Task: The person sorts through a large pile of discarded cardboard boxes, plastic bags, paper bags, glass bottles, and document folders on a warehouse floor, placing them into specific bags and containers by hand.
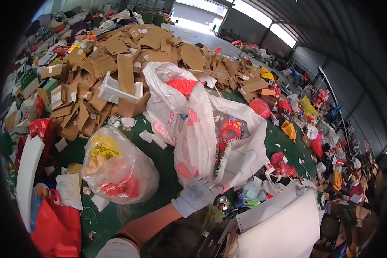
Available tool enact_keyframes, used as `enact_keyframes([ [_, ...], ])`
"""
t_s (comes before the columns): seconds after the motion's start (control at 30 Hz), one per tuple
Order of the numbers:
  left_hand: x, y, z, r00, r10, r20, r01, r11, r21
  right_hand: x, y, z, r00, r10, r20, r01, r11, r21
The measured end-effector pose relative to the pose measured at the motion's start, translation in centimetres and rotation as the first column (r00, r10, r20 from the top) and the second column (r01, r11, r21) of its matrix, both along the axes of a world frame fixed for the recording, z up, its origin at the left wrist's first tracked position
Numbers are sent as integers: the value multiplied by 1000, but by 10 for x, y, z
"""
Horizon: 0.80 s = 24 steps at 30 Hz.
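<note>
My left hand, in a pale glove, reaches in from the lower left with its fingers closed on the near rim of a white woven sack. This sack gapes open, and a red-labelled plastic container shows inside. Beside it to the left stands another white woven sack with a bright red item in its mouth. A clear plastic bag stuffed with yellow and red bags sits left of my hand. My right hand is out of view.
Flattened cardboard is heaped behind the sacks. White foam sheets lie at the lower right, near cans and plastic bottles. A red bag and a long foam strip are at the left. Mixed waste lines the right wall.
</note>
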<state>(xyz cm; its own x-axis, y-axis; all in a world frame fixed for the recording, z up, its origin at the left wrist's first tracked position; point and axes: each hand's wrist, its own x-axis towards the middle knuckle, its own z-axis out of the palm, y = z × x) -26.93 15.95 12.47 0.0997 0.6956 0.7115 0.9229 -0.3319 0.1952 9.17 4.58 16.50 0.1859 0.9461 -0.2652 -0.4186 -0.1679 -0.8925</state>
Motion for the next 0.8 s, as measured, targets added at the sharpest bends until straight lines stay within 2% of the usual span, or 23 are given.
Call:
enact_keyframes([
  [0.13, -1, -33, 17, 983, 21, 184, -18, 1000, -15, -23, 46, 33, 981, 193, -35, -183, 964, 191],
  [0.2, 8, -47, 31, 861, -17, 509, -12, 998, 54, -33, 66, 43, 951, 306, -40, -282, 915, 287],
  [0.23, 14, -52, 30, 643, -107, 758, 100, 993, 56, -36, 73, 42, 937, 345, -53, -313, 898, 310],
  [0.27, 19, -56, 32, 313, -219, 924, 294, 948, 125, -40, 80, 38, 923, 378, -68, -337, 883, 327],
  [0.3, 22, -60, 35, -66, -246, 967, 437, 864, 250, -43, 84, 31, 926, 358, -122, -307, 900, 311],
  [0.33, 23, -64, 37, -430, -189, 883, 507, 759, 409, -47, 88, 24, 926, 335, -176, -275, 915, 294],
  [0.37, 18, -67, 43, -636, -40, 771, 594, 612, 522, -52, 87, 20, 920, 316, -231, -251, 929, 273],
  [0.47, 23, -72, 36, -698, 126, 704, 623, 592, 512, -67, 76, 27, 902, 432, -1, -412, 861, 297],
  [0.5, 27, -75, 34, -779, 282, 560, 623, 451, 640, -59, 82, 10, 892, 453, 5, -442, 869, 220],
  [0.6, 36, -89, 57, -546, 302, 781, 803, 454, 386, -50, 86, -13, 849, 528, 28, -527, 842, 117],
  [0.63, 42, -85, 46, -480, 162, 862, 782, 525, 337, -54, 86, -15, 841, 538, -56, -534, 842, 81],
  [0.73, 36, -75, 0, -58, 176, 983, 749, 658, -73, -66, 87, -16, 800, 600, 5, -594, 790, 151],
  [0.8, 29, -79, 6, -100, 202, 974, 707, 704, -73, -74, 93, -19, 799, 601, -10, -586, 782, 212],
])
